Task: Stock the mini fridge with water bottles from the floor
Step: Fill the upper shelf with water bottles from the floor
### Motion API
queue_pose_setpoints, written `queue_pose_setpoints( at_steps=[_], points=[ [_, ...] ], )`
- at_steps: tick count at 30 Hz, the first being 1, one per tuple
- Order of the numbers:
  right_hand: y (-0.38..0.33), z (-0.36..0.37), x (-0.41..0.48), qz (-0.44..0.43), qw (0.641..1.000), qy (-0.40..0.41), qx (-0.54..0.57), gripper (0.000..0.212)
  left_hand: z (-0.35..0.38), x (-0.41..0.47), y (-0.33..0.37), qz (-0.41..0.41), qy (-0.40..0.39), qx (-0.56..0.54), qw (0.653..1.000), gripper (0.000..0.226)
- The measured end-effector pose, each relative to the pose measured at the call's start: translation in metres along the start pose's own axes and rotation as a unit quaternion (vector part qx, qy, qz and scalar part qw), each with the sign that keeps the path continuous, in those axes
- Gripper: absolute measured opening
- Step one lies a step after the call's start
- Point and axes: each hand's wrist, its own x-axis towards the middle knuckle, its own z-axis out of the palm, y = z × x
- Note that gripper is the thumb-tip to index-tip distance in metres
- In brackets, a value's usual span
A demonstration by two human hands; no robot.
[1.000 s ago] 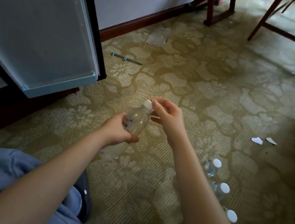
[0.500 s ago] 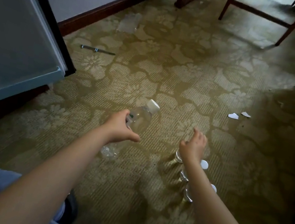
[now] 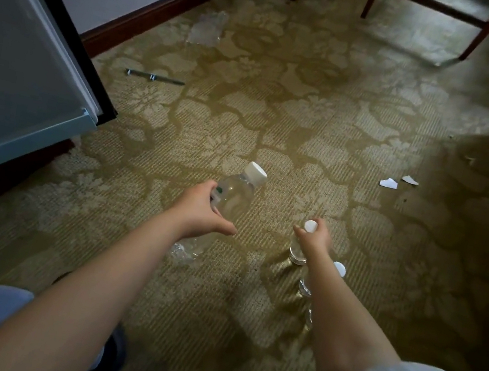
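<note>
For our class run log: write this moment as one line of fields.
left hand: holds bottle | right hand: gripping floor bottle by its neck | fridge door: open | step: picking up second

right forearm point(image 3: 340, 320) hiding two floor bottles point(image 3: 305, 286); fridge door point(image 3: 13, 62) cropped left

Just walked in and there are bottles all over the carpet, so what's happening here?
A person is stocking the mini fridge, whose door hangs open. The left hand holds a clear white-capped water bottle off the floor. The right hand closes on another standing bottle in the row on the patterned carpet.
</note>
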Motion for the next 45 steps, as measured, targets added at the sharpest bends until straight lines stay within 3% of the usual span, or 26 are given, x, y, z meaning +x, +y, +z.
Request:
queue_pose_setpoints(
  at_steps=[8, 12, 15, 19, 23, 28, 35, 40, 45],
  points=[
    [0.003, 0.015, 0.008, 0.021, 1.0, -0.002, 0.01, 0.053, -0.012, -0.001, -0.016, -0.024, 0.031, -0.014, 0.999, 0.093],
    [-0.014, 0.025, 0.004, 0.014, 0.993, -0.012, 0.118, 0.057, -0.023, -0.008, -0.021, -0.028, 0.058, -0.038, 0.997, 0.097],
    [-0.039, 0.043, -0.011, -0.023, 0.983, -0.069, 0.168, 0.049, -0.037, -0.017, -0.023, -0.024, 0.092, -0.077, 0.992, 0.093],
    [-0.087, 0.076, -0.051, -0.096, 0.969, -0.125, 0.191, 0.043, -0.066, -0.034, -0.032, -0.017, 0.145, -0.122, 0.982, 0.071],
    [-0.139, 0.101, -0.111, -0.179, 0.942, -0.184, 0.216, 0.04, -0.101, -0.057, -0.049, -0.022, 0.199, -0.155, 0.967, 0.09],
    [-0.205, 0.119, -0.198, -0.26, 0.899, -0.246, 0.251, 0.03, -0.143, -0.1, -0.079, -0.034, 0.324, -0.233, 0.916, 0.049],
    [-0.275, 0.163, -0.312, -0.368, 0.841, -0.337, 0.207, 0.027, -0.211, -0.166, -0.104, -0.004, 0.496, -0.343, 0.798, 0.046],
    [-0.304, 0.202, -0.377, -0.428, 0.812, -0.364, 0.157, 0.026, -0.256, -0.224, -0.133, 0.021, 0.547, -0.327, 0.77, 0.046],
    [-0.322, 0.241, -0.434, -0.452, 0.787, -0.406, 0.109, 0.035, -0.279, -0.267, -0.198, -0.05, 0.587, -0.326, 0.739, 0.053]
  ],
)
